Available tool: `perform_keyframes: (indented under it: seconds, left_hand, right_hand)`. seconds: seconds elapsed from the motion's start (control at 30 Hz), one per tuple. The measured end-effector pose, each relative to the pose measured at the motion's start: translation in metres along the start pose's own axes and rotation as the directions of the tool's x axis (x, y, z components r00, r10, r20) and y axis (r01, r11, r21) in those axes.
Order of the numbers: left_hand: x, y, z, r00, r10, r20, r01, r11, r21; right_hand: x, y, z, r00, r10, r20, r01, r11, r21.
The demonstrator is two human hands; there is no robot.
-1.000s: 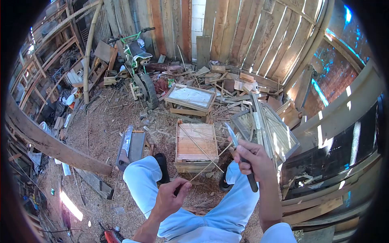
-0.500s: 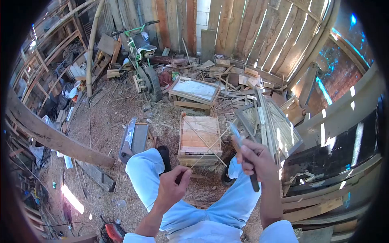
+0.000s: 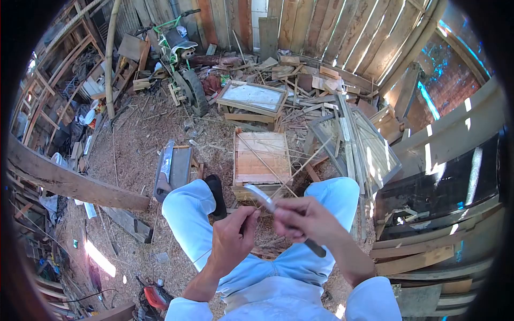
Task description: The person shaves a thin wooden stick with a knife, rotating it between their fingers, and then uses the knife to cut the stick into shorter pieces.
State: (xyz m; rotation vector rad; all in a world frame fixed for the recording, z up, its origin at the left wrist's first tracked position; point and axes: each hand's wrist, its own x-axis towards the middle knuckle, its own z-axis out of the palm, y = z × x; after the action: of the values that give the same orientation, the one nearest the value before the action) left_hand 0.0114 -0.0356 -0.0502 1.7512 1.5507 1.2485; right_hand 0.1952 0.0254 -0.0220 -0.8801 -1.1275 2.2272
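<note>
My left hand [image 3: 234, 235] is closed in a pinch on the near end of a thin wooden strip [image 3: 310, 160], which slants up to the right over the box. Just right of it, my right hand [image 3: 305, 219] is wrapped round the dark handle of a knife [image 3: 261, 197], its pale blade pointing up and left, close to my left fingertips. Beyond both hands stands a wooden box [image 3: 262, 158] with a slatted top. Another thin strip [image 3: 261, 157] lies diagonally across that top.
A handsaw [image 3: 167, 165] rests on a small dark-topped stand at the left. Behind the box is a framed tray [image 3: 251, 99], with scrap wood around it. Framed panels [image 3: 375, 152] lean at the right. A red power tool [image 3: 155, 297] lies at lower left.
My right hand has moved left and down with the knife, bringing the blade near my left hand. The view has shifted slightly, and the held strip now slants more steeply.
</note>
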Motion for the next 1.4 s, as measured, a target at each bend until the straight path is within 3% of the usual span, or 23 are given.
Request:
perform_keyframes:
  seconds: [0.03,0.17,0.33,0.4,0.43,0.5,0.57,0.67,0.7,0.8,0.93,1.03,1.1,1.17,1.27,1.4]
  left_hand:
    - [0.000,0.000,0.000,1.000,-0.003,0.005,0.003,1.000,0.000]
    - [0.002,0.007,0.001,0.998,0.058,-0.014,-0.057,0.997,0.046]
    - [0.005,0.016,-0.002,0.998,0.065,0.009,-0.065,0.997,0.037]
    - [0.003,0.015,-0.003,0.998,0.055,-0.016,-0.054,0.998,0.036]
    - [0.001,0.014,-0.004,0.998,0.053,-0.015,-0.053,0.998,0.035]
    - [-0.002,0.014,-0.006,0.999,0.034,0.028,-0.035,0.999,0.042]
    - [-0.001,0.013,-0.003,1.000,0.027,0.007,-0.027,0.999,0.031]
    - [0.000,0.012,-0.001,1.000,0.025,0.002,-0.025,0.999,0.020]
    - [-0.001,0.011,-0.002,1.000,0.030,0.009,-0.030,0.999,0.025]
    - [-0.003,0.009,-0.008,0.999,-0.002,0.054,0.001,1.000,0.016]
    - [-0.003,0.007,-0.006,0.996,-0.025,0.083,0.027,0.999,-0.026]
    - [-0.002,0.006,-0.004,0.997,-0.045,0.069,0.049,0.997,-0.055]
    - [-0.004,0.003,-0.006,0.997,-0.037,0.061,0.041,0.997,-0.072]
    - [-0.005,0.004,-0.010,0.995,-0.053,0.085,0.057,0.998,-0.040]
    - [-0.003,0.002,-0.007,0.991,-0.078,0.106,0.086,0.994,-0.066]
    - [0.000,-0.001,-0.010,0.984,-0.103,0.144,0.116,0.990,-0.085]
  right_hand:
    - [0.001,0.005,0.002,0.995,0.050,0.082,-0.049,0.999,-0.011]
    - [-0.003,-0.009,-0.005,0.998,0.034,0.046,-0.035,0.999,0.016]
    - [-0.006,-0.016,0.001,0.999,-0.052,0.009,0.052,0.992,-0.118]
    - [-0.011,-0.025,-0.008,0.964,-0.072,-0.257,0.011,0.973,-0.231]
    - [-0.011,-0.027,-0.014,0.963,-0.070,-0.259,0.009,0.973,-0.231]
    - [-0.011,-0.030,-0.025,0.968,-0.140,-0.209,0.135,0.990,-0.035]
    - [-0.010,-0.019,-0.012,0.971,-0.122,-0.204,0.120,0.993,-0.023]
    - [-0.006,-0.001,0.002,0.999,-0.038,0.015,0.039,0.995,-0.088]
    - [-0.007,-0.004,-0.002,0.999,-0.040,0.015,0.041,0.996,-0.084]
    - [-0.010,-0.030,-0.028,0.969,-0.102,-0.227,0.115,0.992,0.043]
    - [-0.010,-0.010,-0.009,0.993,-0.018,-0.114,0.011,0.998,-0.054]
    - [-0.010,-0.010,-0.015,0.994,-0.019,-0.109,0.018,1.000,-0.011]
    - [-0.011,-0.027,-0.041,0.966,-0.093,-0.240,0.110,0.992,0.059]
    - [-0.016,-0.038,-0.049,0.973,-0.118,-0.198,0.141,0.984,0.108]
    - [-0.017,-0.024,-0.028,0.985,-0.008,-0.172,0.011,1.000,0.017]
    - [-0.015,-0.031,-0.035,0.986,-0.023,-0.164,0.031,0.998,0.049]
